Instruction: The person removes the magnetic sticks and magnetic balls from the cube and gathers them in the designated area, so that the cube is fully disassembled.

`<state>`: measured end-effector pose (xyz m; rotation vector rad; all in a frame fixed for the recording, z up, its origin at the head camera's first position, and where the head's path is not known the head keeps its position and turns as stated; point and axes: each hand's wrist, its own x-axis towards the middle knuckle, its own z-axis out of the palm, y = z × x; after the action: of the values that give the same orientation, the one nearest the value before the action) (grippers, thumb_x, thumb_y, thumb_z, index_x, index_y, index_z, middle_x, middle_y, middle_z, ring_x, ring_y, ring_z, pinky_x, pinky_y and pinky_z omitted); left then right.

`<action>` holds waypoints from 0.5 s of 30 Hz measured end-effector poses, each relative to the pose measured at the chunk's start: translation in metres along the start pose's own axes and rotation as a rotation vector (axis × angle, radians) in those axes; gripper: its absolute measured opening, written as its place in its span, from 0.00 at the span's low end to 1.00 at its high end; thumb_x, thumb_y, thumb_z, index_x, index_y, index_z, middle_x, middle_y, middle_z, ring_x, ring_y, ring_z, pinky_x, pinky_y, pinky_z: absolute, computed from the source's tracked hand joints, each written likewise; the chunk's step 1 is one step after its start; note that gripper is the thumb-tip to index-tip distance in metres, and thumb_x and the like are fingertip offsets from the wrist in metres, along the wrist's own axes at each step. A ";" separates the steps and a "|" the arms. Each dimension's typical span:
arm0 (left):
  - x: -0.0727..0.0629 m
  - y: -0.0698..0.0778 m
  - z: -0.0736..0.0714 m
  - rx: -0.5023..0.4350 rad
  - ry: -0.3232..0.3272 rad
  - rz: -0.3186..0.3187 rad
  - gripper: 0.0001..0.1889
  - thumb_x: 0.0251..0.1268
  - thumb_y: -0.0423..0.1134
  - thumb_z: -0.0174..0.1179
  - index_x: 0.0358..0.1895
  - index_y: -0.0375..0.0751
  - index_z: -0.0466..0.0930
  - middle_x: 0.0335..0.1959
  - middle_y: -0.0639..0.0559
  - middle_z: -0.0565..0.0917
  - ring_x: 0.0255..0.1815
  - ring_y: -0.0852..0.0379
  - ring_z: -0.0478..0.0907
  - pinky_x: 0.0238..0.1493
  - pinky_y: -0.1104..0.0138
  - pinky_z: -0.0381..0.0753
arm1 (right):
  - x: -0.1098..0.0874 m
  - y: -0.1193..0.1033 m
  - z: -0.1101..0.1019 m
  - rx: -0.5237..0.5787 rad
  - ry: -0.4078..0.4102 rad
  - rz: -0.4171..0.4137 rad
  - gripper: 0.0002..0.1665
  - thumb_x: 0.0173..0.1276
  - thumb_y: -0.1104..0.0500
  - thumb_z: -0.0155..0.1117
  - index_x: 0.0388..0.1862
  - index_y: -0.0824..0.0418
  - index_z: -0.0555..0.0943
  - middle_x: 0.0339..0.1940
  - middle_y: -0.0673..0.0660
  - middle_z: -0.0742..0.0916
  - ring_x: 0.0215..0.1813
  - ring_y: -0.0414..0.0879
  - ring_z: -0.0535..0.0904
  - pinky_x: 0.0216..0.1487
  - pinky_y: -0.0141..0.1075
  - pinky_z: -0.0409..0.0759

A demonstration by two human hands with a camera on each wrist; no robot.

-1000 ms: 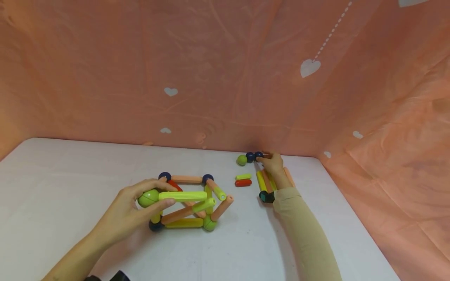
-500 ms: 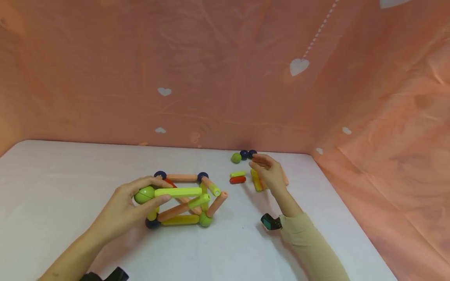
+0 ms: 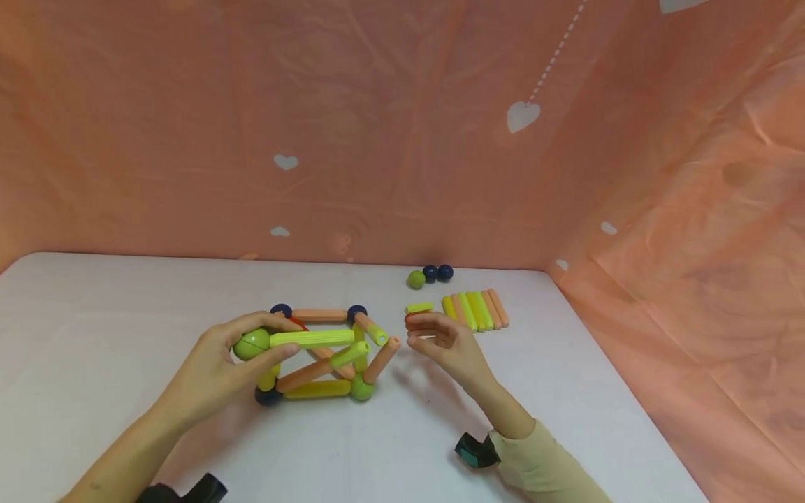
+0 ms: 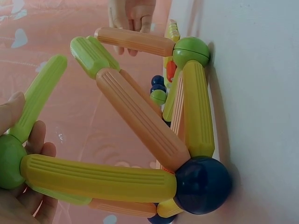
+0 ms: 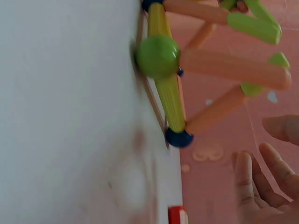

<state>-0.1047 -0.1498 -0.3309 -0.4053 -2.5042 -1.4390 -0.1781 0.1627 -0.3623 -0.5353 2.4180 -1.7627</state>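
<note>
My left hand (image 3: 216,360) grips a green ball (image 3: 251,344) at the upper left of a frame built from ribbed rods and balls. Thumb and fingers also lie along a light-green rod (image 3: 314,339) that sticks out from the ball to the right. In the left wrist view a yellow rod (image 4: 98,178) runs from this ball to a dark blue ball (image 4: 204,185) at the table. My right hand (image 3: 449,349) hovers right of the frame, fingers loosely bent and nothing showing between them. Nearest to it is an upright peach rod (image 5: 236,67) on a lower green ball (image 5: 158,57).
Behind my right hand lie a short light-green rod (image 3: 418,307) and a red rod, mostly hidden. A row of yellow, green and peach rods (image 3: 474,311) lies farther right. Two blue balls (image 3: 437,273) and a green ball (image 3: 416,279) sit near the orange backdrop (image 3: 377,140).
My right hand has drawn back from the blue balls at the rear, moving left and nearer to the frame. The left hand keeps its grip on the green ball. The head view has shifted slightly.
</note>
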 end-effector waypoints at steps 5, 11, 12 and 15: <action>0.001 0.000 -0.001 -0.003 -0.005 -0.003 0.09 0.61 0.45 0.65 0.44 0.59 0.82 0.42 0.59 0.82 0.42 0.63 0.73 0.42 0.77 0.69 | -0.007 0.003 0.010 0.019 -0.083 -0.012 0.21 0.63 0.67 0.64 0.55 0.72 0.76 0.53 0.68 0.82 0.53 0.56 0.81 0.51 0.30 0.79; 0.000 0.001 -0.001 -0.006 -0.013 -0.014 0.09 0.61 0.46 0.65 0.45 0.59 0.82 0.43 0.57 0.82 0.43 0.63 0.72 0.42 0.77 0.69 | -0.012 0.006 0.021 0.018 -0.175 0.003 0.23 0.63 0.66 0.65 0.56 0.71 0.76 0.50 0.68 0.83 0.52 0.58 0.81 0.50 0.31 0.80; 0.000 0.001 -0.001 -0.002 -0.013 -0.016 0.09 0.61 0.46 0.65 0.45 0.59 0.82 0.43 0.58 0.82 0.43 0.63 0.72 0.42 0.77 0.69 | -0.012 0.007 0.023 0.016 -0.188 0.006 0.22 0.63 0.66 0.65 0.56 0.70 0.76 0.50 0.68 0.83 0.52 0.56 0.81 0.50 0.31 0.80; -0.001 0.000 -0.001 0.011 -0.013 -0.024 0.09 0.61 0.47 0.65 0.45 0.60 0.82 0.43 0.58 0.82 0.43 0.64 0.72 0.43 0.76 0.68 | -0.013 0.008 0.028 0.006 -0.234 -0.006 0.20 0.62 0.65 0.66 0.53 0.68 0.78 0.47 0.66 0.85 0.50 0.52 0.82 0.49 0.32 0.80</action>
<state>-0.1041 -0.1503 -0.3306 -0.3853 -2.5350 -1.4351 -0.1599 0.1442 -0.3801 -0.7061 2.2537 -1.6078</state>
